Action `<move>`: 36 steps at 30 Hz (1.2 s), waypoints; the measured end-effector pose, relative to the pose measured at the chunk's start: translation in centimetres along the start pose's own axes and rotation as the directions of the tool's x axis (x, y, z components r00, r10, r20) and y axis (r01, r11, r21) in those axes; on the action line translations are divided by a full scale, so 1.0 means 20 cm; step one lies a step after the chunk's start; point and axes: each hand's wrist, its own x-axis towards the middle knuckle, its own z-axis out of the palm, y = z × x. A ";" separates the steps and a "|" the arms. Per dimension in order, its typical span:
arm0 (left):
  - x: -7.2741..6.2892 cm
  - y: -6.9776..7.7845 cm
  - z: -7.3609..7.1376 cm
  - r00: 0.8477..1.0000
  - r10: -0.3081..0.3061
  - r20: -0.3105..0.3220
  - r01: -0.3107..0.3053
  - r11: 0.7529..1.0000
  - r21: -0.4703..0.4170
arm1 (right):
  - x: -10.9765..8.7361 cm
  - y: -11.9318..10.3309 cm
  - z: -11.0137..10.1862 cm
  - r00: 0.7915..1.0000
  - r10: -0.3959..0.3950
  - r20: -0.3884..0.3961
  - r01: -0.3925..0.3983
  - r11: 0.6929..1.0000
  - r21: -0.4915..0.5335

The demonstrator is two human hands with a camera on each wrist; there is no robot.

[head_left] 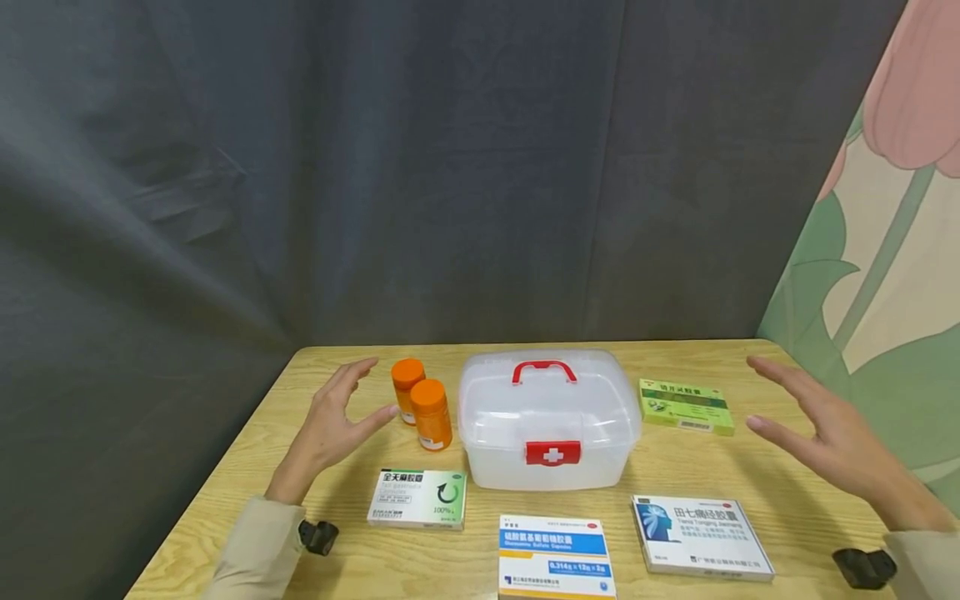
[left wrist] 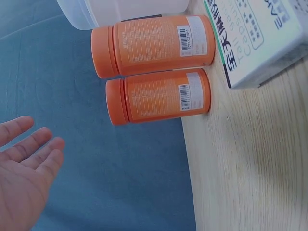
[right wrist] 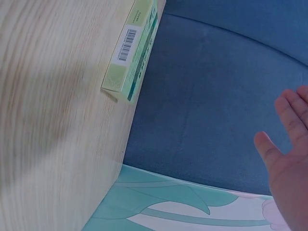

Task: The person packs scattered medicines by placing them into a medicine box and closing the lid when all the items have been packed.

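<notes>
My left hand [head_left: 332, 425] hovers over the table's left side, thumb and fingers spread, holding nothing. Closest to it stand two orange pill bottles, a rear bottle [head_left: 406, 388] and a front bottle [head_left: 431, 417], both upright with their lids on. My right hand [head_left: 832, 429] is raised over the right side, fingers extended, also holding nothing. A green medicine box [head_left: 686, 406] lies to the left of it. Between the hands sits a clear plastic first-aid box [head_left: 487, 454] with a red handle and a red latch; its lid is down.
Along the front of the wooden table [head_left: 337, 567] lie a green-and-white medicine box [head_left: 417, 498], a blue-and-white medicine box [head_left: 556, 557] and a white medicine box [head_left: 701, 537]. A dark curtain [head_left: 450, 167] hangs behind; a flower-patterned wall [head_left: 885, 275] stands at the right.
</notes>
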 end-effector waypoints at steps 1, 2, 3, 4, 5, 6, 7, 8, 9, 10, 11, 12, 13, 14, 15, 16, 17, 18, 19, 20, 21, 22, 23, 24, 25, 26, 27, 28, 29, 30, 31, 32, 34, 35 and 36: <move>0.00 0.00 0.00 1.000 0.004 -0.003 -0.004 1.000 -0.003 | 0.00 0.00 0.00 1.000 0.004 0.003 -0.004 1.000 0.002; 0.00 0.00 0.01 1.000 0.010 -0.006 -0.010 1.000 -0.006 | 0.00 -0.01 0.01 1.000 0.007 0.003 -0.007 1.000 0.004; 0.00 0.00 0.01 1.000 0.014 -0.008 -0.014 1.000 -0.009 | 0.00 -0.01 0.01 1.000 0.009 0.006 -0.009 1.000 0.000; 0.00 0.00 0.01 1.000 0.019 -0.011 -0.019 1.000 -0.013 | 0.00 -0.01 0.01 1.000 0.009 0.007 -0.009 1.000 -0.001; 0.00 0.01 0.01 1.000 0.024 -0.014 -0.025 1.000 -0.018 | 0.00 -0.01 0.02 1.000 0.009 0.006 -0.009 1.000 -0.001; 0.00 0.01 0.02 0.999 0.028 -0.016 -0.029 0.999 -0.023 | 0.01 -0.01 0.02 1.000 0.008 0.003 -0.008 1.000 0.001; 0.00 0.01 0.02 0.999 0.033 -0.018 -0.034 0.999 -0.029 | 0.01 -0.01 0.03 1.000 0.007 0.001 -0.007 1.000 -0.003; 0.00 0.01 0.02 0.999 0.038 -0.019 -0.039 0.999 -0.034 | 0.01 -0.01 0.03 1.000 0.001 -0.004 -0.001 1.000 -0.002; 0.00 0.02 0.02 0.999 0.040 -0.020 -0.041 0.998 -0.040 | 0.01 -0.01 0.04 1.000 -0.007 -0.008 0.007 1.000 -0.001; 0.00 0.02 0.02 0.999 0.042 -0.020 -0.042 0.998 -0.043 | 0.01 -0.01 0.04 1.000 -0.011 -0.013 0.012 1.000 0.006; 0.00 0.02 0.03 0.999 0.040 -0.018 -0.040 0.998 -0.043 | 0.02 -0.01 0.05 1.000 -0.014 -0.018 0.014 1.000 0.007; 0.01 0.02 0.03 0.999 0.038 -0.018 -0.039 0.998 -0.042 | 0.02 -0.01 0.05 1.000 -0.017 -0.018 0.017 1.000 0.014; 0.01 0.02 0.04 0.999 0.036 -0.016 -0.037 0.998 -0.041 | 0.02 -0.02 0.05 1.000 -0.022 -0.018 0.022 1.000 0.016; 0.01 0.02 0.04 0.999 0.034 -0.015 -0.034 0.999 -0.040 | 0.02 -0.02 0.05 1.000 -0.025 -0.016 0.026 0.999 0.025; 0.01 0.02 0.04 0.999 0.031 -0.014 -0.032 0.999 -0.039 | 0.02 -0.02 0.05 1.000 -0.025 -0.013 0.026 0.999 0.029; 0.01 0.02 0.05 0.999 0.031 -0.014 -0.031 0.999 -0.038 | 0.02 -0.02 0.05 1.000 -0.024 -0.010 0.024 0.999 0.036; 0.01 0.03 0.05 0.999 0.032 -0.015 -0.032 0.999 -0.039 | 0.02 -0.02 0.06 1.000 -0.026 -0.010 0.026 0.999 0.039; 0.01 0.03 0.05 0.999 0.035 -0.017 -0.036 0.998 -0.043 | 0.02 -0.02 0.06 1.000 -0.027 -0.008 0.027 0.999 0.047; 0.01 0.03 0.06 0.999 0.038 -0.018 -0.038 0.998 -0.045 | 0.02 -0.03 0.06 1.000 -0.028 -0.009 0.028 0.999 0.046; 0.01 0.04 0.06 0.999 0.041 -0.020 -0.042 0.998 -0.049 | 0.02 -0.03 0.06 1.000 -0.027 -0.008 0.027 0.999 0.046; 0.01 0.04 0.06 0.999 0.044 -0.022 -0.045 0.998 -0.053 | 0.03 -0.03 0.06 0.999 -0.030 -0.011 0.030 0.999 0.044; 0.01 0.04 0.06 0.999 0.047 -0.023 -0.048 0.997 -0.057 | 0.03 -0.04 0.07 0.999 -0.033 -0.013 0.033 0.998 0.046; 0.01 0.04 0.06 0.999 0.048 -0.025 -0.050 0.997 -0.060 | 0.03 -0.04 0.07 0.999 -0.035 -0.015 0.036 0.998 0.044; 0.01 0.04 0.07 0.998 0.050 -0.025 -0.051 0.997 -0.062 | 0.03 -0.04 0.07 0.999 -0.038 -0.017 0.039 0.998 0.044; 0.01 0.04 0.07 0.998 0.051 -0.026 -0.052 0.997 -0.064 | 0.04 -0.04 0.08 0.999 -0.043 -0.019 0.044 0.998 0.045; 0.01 0.04 0.07 0.998 0.050 -0.025 -0.052 0.996 -0.066 | 0.04 -0.05 0.08 0.999 -0.049 -0.021 0.050 0.998 0.045; 0.01 0.04 0.07 0.999 0.049 -0.023 -0.051 0.996 -0.067 | 0.04 -0.05 0.09 0.998 -0.054 -0.023 0.055 0.997 0.047; 0.01 0.04 0.08 0.999 0.047 -0.020 -0.049 0.997 -0.066 | 0.04 -0.05 0.09 0.998 -0.058 -0.023 0.059 0.997 0.048; 0.01 0.04 0.08 0.999 0.044 -0.017 -0.045 0.997 -0.066 | 0.04 -0.05 0.10 0.998 -0.061 -0.025 0.062 0.997 0.048; 0.01 0.04 0.09 0.999 0.041 -0.014 -0.042 0.997 -0.063 | 0.05 -0.05 0.11 0.998 -0.063 -0.025 0.064 0.997 0.050; 0.01 0.04 0.09 0.999 0.039 -0.011 -0.039 0.997 -0.062 | 0.05 -0.05 0.11 0.997 -0.067 -0.023 0.068 0.996 0.050; 0.01 0.04 0.09 0.999 0.036 -0.008 -0.037 0.997 -0.061 | 0.05 -0.05 0.11 0.998 -0.063 -0.021 0.064 0.997 0.050; 0.01 0.04 0.09 0.999 0.036 -0.005 -0.036 0.998 -0.060 | 0.05 -0.05 0.12 0.998 -0.060 -0.015 0.061 0.997 0.052; 0.01 0.04 0.10 0.999 0.037 -0.005 -0.037 0.998 -0.060 | 0.05 -0.05 0.13 0.998 -0.061 -0.013 0.062 0.997 0.053; 0.01 0.04 0.10 0.999 0.039 -0.004 -0.039 0.997 -0.061 | 0.05 -0.05 0.13 0.998 -0.063 -0.011 0.063 0.997 0.054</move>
